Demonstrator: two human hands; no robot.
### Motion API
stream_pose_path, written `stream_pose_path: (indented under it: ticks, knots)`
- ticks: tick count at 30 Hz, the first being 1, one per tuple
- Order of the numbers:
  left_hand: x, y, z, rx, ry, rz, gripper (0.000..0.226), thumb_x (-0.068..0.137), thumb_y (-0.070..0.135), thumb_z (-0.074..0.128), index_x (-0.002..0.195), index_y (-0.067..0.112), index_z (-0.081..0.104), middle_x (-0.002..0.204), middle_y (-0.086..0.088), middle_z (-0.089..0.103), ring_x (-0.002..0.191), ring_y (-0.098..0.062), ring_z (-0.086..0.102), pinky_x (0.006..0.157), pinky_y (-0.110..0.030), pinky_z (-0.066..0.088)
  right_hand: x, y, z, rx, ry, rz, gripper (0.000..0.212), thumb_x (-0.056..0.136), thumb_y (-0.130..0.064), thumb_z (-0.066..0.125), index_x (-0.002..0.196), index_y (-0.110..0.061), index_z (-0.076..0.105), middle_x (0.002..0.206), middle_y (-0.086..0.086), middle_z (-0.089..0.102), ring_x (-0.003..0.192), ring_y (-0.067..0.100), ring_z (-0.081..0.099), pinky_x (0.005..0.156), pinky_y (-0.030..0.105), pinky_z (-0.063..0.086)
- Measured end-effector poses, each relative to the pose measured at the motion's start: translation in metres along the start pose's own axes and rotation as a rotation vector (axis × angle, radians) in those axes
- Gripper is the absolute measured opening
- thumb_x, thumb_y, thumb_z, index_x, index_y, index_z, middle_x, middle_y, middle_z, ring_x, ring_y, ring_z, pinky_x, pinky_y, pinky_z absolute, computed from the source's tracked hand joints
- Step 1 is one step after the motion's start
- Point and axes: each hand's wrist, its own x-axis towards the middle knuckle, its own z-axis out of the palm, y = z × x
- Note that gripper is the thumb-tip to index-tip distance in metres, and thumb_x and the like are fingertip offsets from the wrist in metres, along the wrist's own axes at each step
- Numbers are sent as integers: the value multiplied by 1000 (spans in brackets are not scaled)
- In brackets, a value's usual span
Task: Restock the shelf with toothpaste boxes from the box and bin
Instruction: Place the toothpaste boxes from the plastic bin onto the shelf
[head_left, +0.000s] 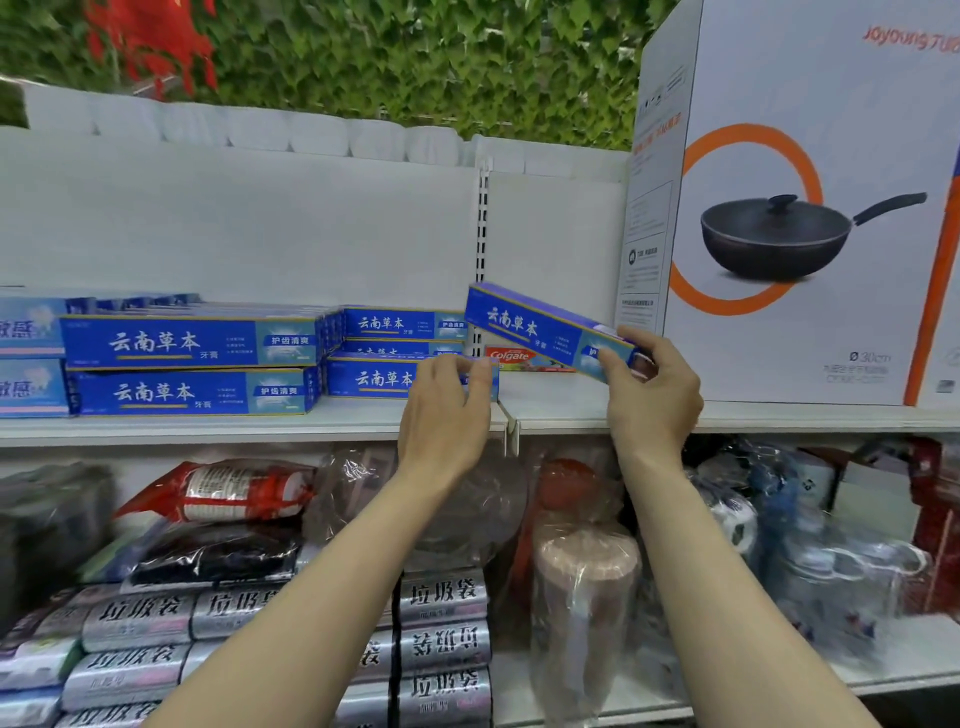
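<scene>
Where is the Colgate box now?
In the head view, the Colgate box lies on the shelf right of centre, behind the tilted blue box that the right hand holds, left of the pan carton.

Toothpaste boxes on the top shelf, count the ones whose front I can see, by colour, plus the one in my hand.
Dark blue toothpaste boxes on the shelf: 5
Dark blue box in the right hand: 1
Light blue boxes at the far left: 2
Red Colgate box: 1
Total: 9
</scene>
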Motion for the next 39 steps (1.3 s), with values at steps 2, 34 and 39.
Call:
stream_pose_path:
  ticks: [2,34,39]
  knots:
    - [-1,-5,-4,25,101,49,40,103,45,40,118,12,58,119,-3,56,114,-19,48,93,-29,35,0,-5,4,146,-74,1,23,87,-12,75,103,-27,72,97,-7,73,87,3,70,71,11,50]
    - [31,-37,-40,567,-16,-170,70,101,61,14,133,13,54,138,-11,51,120,-34,54,98,-48,39,-24,-16,97,-478,-929,-186,61,101,-63,8,148,-37,38,147,-5,52,136,25,41,110,50,36]
    - [33,-35,-38,600,-55,-192,72,101,62,12,137,11,50,143,-11,47,122,-35,54,100,-48,36,-25,-15,99,-527,-943,-193,66,96,-68,2,152,-44,30,156,-7,41,143,25,33,114,52,31]
